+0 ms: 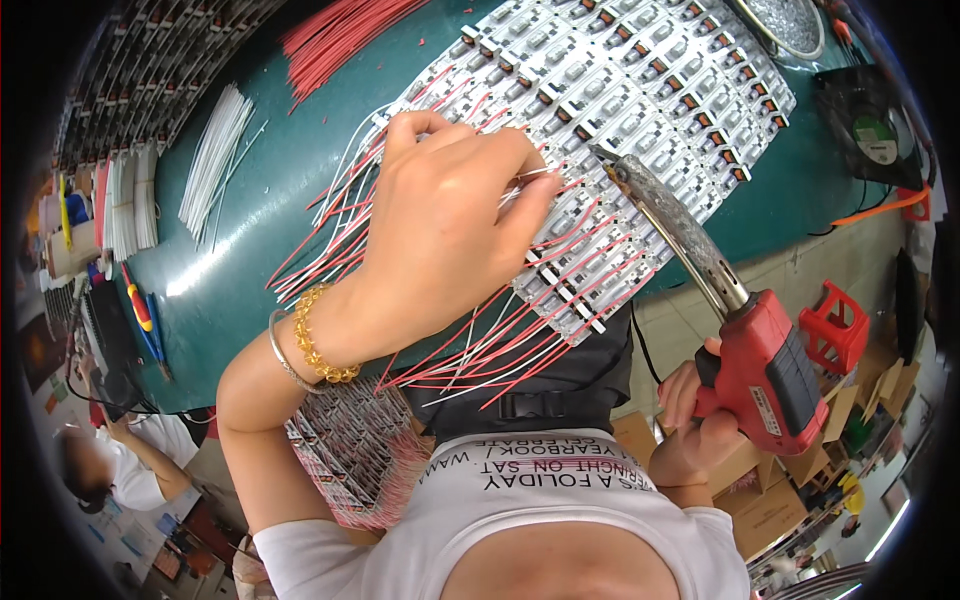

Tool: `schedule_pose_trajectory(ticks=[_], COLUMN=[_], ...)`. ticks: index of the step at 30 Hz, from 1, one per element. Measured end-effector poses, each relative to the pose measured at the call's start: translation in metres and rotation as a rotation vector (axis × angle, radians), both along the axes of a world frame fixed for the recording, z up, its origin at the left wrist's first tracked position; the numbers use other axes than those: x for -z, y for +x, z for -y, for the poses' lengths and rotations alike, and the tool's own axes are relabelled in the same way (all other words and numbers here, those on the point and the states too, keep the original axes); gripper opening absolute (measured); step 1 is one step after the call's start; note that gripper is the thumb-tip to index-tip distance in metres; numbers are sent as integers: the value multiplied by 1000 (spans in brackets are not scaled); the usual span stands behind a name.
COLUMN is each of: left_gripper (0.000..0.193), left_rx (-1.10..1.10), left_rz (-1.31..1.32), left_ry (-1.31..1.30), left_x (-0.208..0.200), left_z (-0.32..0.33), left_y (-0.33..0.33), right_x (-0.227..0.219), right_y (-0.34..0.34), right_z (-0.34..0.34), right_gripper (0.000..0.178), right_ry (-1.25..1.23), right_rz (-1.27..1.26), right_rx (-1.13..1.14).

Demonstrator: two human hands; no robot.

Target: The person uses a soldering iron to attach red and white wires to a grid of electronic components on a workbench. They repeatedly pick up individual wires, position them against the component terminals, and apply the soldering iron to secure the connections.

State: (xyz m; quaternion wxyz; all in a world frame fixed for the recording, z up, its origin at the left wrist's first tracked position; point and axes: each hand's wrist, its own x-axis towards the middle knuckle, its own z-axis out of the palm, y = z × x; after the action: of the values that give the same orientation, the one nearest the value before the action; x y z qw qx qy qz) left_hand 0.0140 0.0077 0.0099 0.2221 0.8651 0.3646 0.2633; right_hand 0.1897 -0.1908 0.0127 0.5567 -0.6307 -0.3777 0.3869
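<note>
A large panel of small white circuit boards (640,100) lies tilted across the bench, with rows of components on it. Many red and white wires (490,340) trail from its near and left rows. Over the panel's left part, my left hand (450,220) is closed, thumb and index finger pinching a thin white wire (535,172). My right hand (695,410) grips the handle of a red and black soldering gun (765,375). Its long metal barrel slants up and left, and the tip (600,155) hovers at the boards just right of my left fingers. Whether the tip touches cannot be made out.
Loose white wires (215,150) and a bundle of red wires (345,40) lie on the green bench (250,210). Pliers (140,305) sit at its left edge. A round metal dish (785,25) and a black fan (870,130) stand far right. Below are a red stool (835,325) and boxes (765,515).
</note>
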Motion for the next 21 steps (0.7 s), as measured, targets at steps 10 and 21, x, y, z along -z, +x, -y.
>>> schedule_pose_trajectory(ticks=[10, 21], left_gripper=[10, 8], left_rx=[184, 10], left_rz=[-81, 117], left_ry=[-53, 48], left_x=[-13, 4], left_z=[-10, 9], left_y=[-6, 9], right_x=[5, 4], right_y=[9, 12], right_z=[6, 20], right_gripper=[89, 91], right_ry=[26, -13], right_rz=[-50, -56], right_rx=[19, 29])
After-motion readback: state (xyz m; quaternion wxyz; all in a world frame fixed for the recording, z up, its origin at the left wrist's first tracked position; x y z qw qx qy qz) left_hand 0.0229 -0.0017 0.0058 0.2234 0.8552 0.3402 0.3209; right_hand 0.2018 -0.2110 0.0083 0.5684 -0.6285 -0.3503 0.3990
